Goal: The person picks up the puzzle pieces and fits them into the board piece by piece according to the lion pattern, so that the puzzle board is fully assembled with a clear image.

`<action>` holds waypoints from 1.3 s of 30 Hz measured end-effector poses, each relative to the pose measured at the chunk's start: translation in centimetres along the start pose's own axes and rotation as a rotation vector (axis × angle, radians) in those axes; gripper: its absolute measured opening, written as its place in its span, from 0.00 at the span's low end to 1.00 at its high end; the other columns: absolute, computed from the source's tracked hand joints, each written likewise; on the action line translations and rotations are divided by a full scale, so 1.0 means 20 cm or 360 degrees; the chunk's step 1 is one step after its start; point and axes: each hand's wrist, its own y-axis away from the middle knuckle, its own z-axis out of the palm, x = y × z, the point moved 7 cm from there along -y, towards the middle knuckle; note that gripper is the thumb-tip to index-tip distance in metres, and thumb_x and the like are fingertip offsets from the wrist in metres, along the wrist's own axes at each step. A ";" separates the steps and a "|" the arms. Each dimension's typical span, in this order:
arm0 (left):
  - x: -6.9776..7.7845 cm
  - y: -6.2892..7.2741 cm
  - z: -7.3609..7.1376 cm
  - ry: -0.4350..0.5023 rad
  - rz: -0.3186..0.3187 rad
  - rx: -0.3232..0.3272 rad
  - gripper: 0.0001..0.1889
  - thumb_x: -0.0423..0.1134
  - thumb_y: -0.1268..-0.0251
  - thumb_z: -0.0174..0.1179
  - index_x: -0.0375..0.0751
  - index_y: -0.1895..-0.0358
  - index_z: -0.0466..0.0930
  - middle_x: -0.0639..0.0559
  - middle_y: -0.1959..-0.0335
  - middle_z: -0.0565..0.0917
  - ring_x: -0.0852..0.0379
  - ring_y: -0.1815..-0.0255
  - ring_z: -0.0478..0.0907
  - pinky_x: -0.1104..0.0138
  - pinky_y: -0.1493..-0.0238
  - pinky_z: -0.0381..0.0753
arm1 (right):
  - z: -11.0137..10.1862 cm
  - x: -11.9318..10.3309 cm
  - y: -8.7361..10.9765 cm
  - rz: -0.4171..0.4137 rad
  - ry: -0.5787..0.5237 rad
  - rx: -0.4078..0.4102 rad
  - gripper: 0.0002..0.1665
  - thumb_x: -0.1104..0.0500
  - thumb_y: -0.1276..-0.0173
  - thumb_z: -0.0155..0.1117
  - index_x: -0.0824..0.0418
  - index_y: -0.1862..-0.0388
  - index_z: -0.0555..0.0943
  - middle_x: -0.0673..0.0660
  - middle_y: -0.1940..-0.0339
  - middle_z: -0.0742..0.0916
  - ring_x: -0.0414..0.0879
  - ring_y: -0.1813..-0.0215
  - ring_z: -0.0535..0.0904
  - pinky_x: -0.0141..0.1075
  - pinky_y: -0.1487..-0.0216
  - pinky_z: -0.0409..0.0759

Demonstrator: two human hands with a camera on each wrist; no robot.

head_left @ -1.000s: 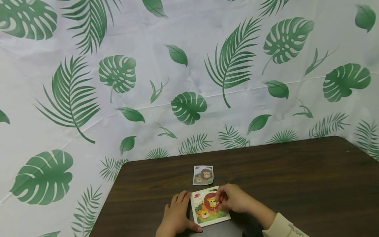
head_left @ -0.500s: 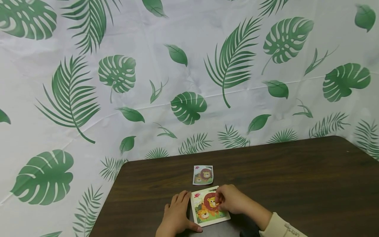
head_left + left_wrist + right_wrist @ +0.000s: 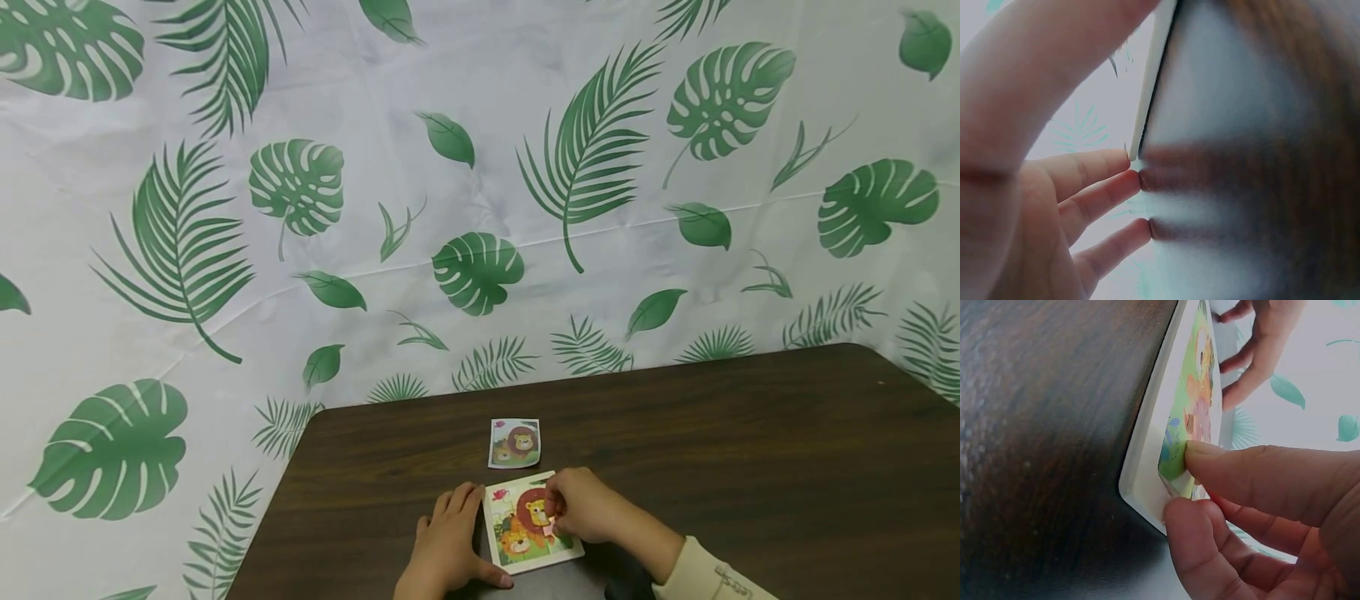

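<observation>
A square jigsaw puzzle board [image 3: 517, 542] with a lion picture and a pale frame lies on the table in the head view. My left hand [image 3: 448, 542] rests along its left side, fingers extended; the index fingertip [image 3: 1124, 157] touches the board's edge and the thumb lies by the near corner. At the right part of the picture, my right hand [image 3: 588, 507] pinches a small puzzle piece [image 3: 1175, 481] between thumb and index finger, low over the board. The fingers hide most of that piece, and its print cannot be made out.
A small paper card [image 3: 514, 443] with the same lion picture lies just beyond the board. The dark wooden table [image 3: 720, 450] extends far to the right. Behind it hangs a white cloth [image 3: 397, 167] printed with green leaves.
My right fingers have shifted slightly over the right part of the picture, and a pinkish patch now shows by them. The right forearm has moved a little left. My left hand stays still.
</observation>
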 end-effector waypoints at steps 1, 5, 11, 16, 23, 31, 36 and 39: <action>0.00 0.00 0.00 0.0000 -0.0001 -0.0002 0.60 0.65 0.81 0.74 0.38 0.34 0.63 0.42 0.37 0.65 0.37 0.38 0.59 0.34 0.53 0.60 | 0.00 0.00 0.00 0.0009 0.0005 -0.0002 0.15 0.73 0.58 0.69 0.58 0.82 0.74 0.47 0.84 0.73 0.40 0.79 0.66 0.32 0.79 0.64; 0.00 0.00 0.00 0.0003 -0.0005 -0.0010 0.60 0.65 0.80 0.74 0.38 0.34 0.63 0.42 0.36 0.64 0.36 0.37 0.58 0.34 0.53 0.60 | 0.01 0.01 -0.01 0.0028 0.0017 -0.0010 0.15 0.73 0.58 0.70 0.58 0.83 0.74 0.47 0.85 0.72 0.40 0.80 0.66 0.32 0.79 0.63; 0.00 0.00 0.00 -0.0001 0.0001 -0.0011 0.60 0.65 0.80 0.73 0.39 0.34 0.63 0.43 0.36 0.64 0.37 0.37 0.58 0.34 0.53 0.60 | 0.01 0.00 -0.01 0.0011 0.0020 -0.0003 0.16 0.74 0.60 0.70 0.58 0.82 0.74 0.47 0.85 0.72 0.39 0.80 0.65 0.31 0.79 0.62; 0.00 0.00 0.00 0.0002 0.0006 -0.0008 0.60 0.65 0.80 0.74 0.39 0.34 0.63 0.42 0.36 0.64 0.36 0.37 0.58 0.34 0.53 0.60 | 0.01 0.00 -0.01 -0.0005 0.0037 0.0006 0.17 0.74 0.62 0.69 0.58 0.82 0.73 0.47 0.85 0.72 0.38 0.80 0.64 0.30 0.79 0.62; -0.01 0.00 0.00 0.0017 0.0011 -0.0016 0.60 0.65 0.80 0.74 0.38 0.34 0.63 0.42 0.36 0.64 0.37 0.37 0.58 0.34 0.53 0.59 | 0.02 -0.01 -0.03 0.0010 0.0126 -0.0033 0.17 0.73 0.62 0.70 0.57 0.82 0.72 0.46 0.85 0.71 0.38 0.80 0.64 0.31 0.79 0.62; -0.02 0.01 0.00 0.0044 -0.0004 -0.0040 0.60 0.64 0.79 0.74 0.38 0.34 0.62 0.42 0.36 0.63 0.36 0.37 0.57 0.32 0.53 0.58 | 0.04 0.01 -0.08 0.0208 0.0191 -0.0145 0.18 0.74 0.63 0.73 0.57 0.85 0.73 0.48 0.85 0.73 0.41 0.79 0.67 0.32 0.79 0.64; -0.04 0.02 0.02 0.0080 -0.0036 -0.0064 0.59 0.63 0.79 0.74 0.38 0.34 0.63 0.41 0.36 0.63 0.35 0.37 0.57 0.31 0.53 0.57 | 0.07 0.03 -0.08 0.0130 0.0077 -0.0172 0.17 0.72 0.62 0.74 0.57 0.84 0.74 0.47 0.85 0.74 0.39 0.80 0.67 0.31 0.79 0.64; -0.05 0.02 0.04 0.0084 -0.0043 -0.0076 0.59 0.63 0.79 0.74 0.37 0.34 0.63 0.40 0.36 0.64 0.35 0.37 0.58 0.31 0.54 0.57 | 0.09 0.06 -0.06 0.0002 -0.0067 -0.0178 0.14 0.71 0.59 0.72 0.57 0.80 0.76 0.46 0.83 0.74 0.36 0.79 0.67 0.30 0.77 0.66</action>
